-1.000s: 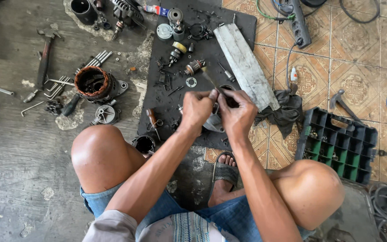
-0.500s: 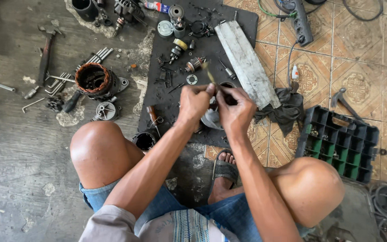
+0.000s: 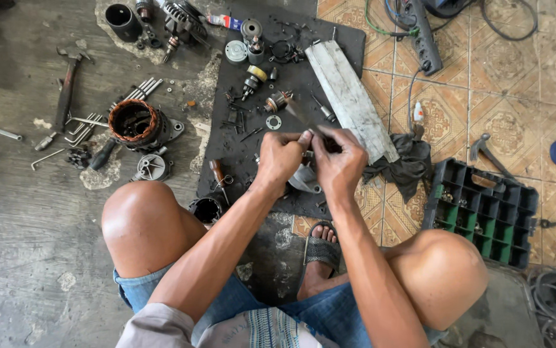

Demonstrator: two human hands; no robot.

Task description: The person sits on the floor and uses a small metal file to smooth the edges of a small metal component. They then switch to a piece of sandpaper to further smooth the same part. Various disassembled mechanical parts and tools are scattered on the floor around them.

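Head view: both my hands, left hand (image 3: 280,156) and right hand (image 3: 340,158), pinch a thin rod (image 3: 298,113) slanting up-left, above the metal housing (image 3: 304,178).

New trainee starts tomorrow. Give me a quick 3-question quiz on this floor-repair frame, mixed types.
1. True or false: both hands meet over the black mat.
2. Which lies left of the mat? A) copper-wound stator B) black compartment tray C) power strip
3. Fill in: the grey metal plate lies to the ____ of the right hand.

Key: 1 true, left hand included; 2 A; 3 upper right.
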